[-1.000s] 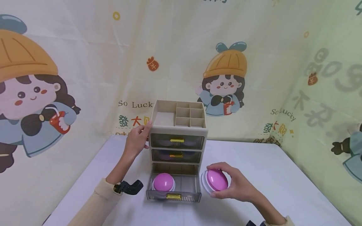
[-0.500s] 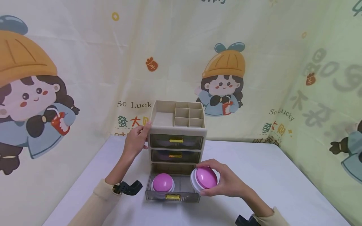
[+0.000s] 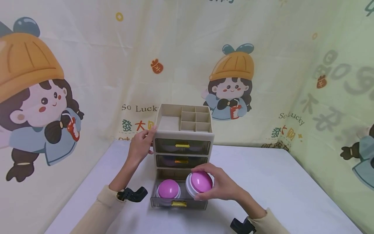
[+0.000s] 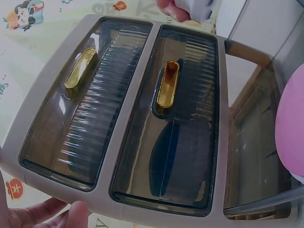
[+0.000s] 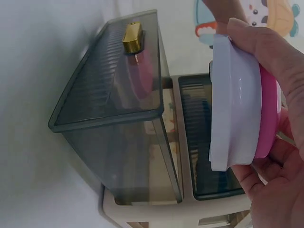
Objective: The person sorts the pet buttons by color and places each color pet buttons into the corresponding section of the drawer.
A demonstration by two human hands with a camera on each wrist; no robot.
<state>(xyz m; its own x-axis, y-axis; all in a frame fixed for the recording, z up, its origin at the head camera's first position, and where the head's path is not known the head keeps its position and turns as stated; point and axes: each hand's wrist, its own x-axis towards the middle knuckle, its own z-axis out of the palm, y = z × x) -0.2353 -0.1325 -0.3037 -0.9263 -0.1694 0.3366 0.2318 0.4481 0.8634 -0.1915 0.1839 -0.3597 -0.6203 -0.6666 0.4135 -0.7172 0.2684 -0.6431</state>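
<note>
My right hand (image 3: 217,183) grips a round push button (image 3: 201,182) with a glossy pink dome and a white base. It is tilted above the right part of the pulled-out bottom drawer (image 3: 194,204), which is smoky and see-through. In the right wrist view, the button's white base (image 5: 232,104) faces the drawer cabinet, thumb and fingers at its edges. A second pink push button (image 3: 168,189) sits dome up in that drawer's left part. My left hand (image 3: 141,144) rests against the left side of the beige drawer cabinet (image 3: 184,134), fingertips at its upper edge.
Two upper drawers with gold handles (image 3: 182,145) are closed, and darker shapes show through their fronts. Compartments (image 3: 195,117) divide the cabinet's top. The white table (image 3: 251,165) reaches a cartoon-printed cloth (image 3: 181,42) behind.
My right hand has carried its pink push button leftward, from beside the open drawer to above its right part. The left hand and the cabinet have stayed in place.
</note>
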